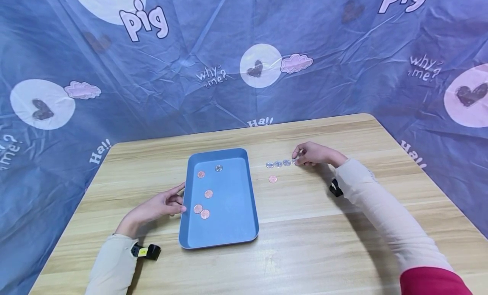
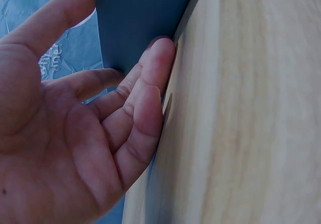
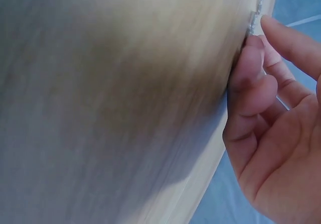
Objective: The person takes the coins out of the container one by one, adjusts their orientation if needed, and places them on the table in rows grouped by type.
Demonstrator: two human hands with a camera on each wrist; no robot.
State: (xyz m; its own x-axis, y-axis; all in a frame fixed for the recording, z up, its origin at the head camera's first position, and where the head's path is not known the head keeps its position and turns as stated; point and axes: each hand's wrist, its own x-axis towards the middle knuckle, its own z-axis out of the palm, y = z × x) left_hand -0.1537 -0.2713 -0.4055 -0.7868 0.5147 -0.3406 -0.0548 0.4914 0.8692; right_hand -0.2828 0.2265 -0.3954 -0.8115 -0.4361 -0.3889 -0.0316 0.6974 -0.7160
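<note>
At the left side of a blue tray (image 1: 236, 193), my left hand (image 1: 162, 206) holds the wall, thumb at the rim; in the left wrist view its other fingers (image 2: 155, 63) bend against the wall's outer face. My right hand (image 1: 314, 154) pinches a silver coin (image 1: 294, 161) between thumb and fingers, down at the right end of a row. Three more silver coins (image 1: 278, 164) lie flat in that row. Below them is a copper coin (image 1: 273, 179). Inside the tray lie several copper coins (image 1: 208, 194) and one silver coin (image 1: 219, 168).
The wooden table (image 1: 305, 252) carries the tray left of its middle, with the coin row to the tray's right. Behind the table hangs a blue printed cloth (image 1: 213, 104). Black wrist devices (image 1: 146, 252) are on both arms, over pale sleeves.
</note>
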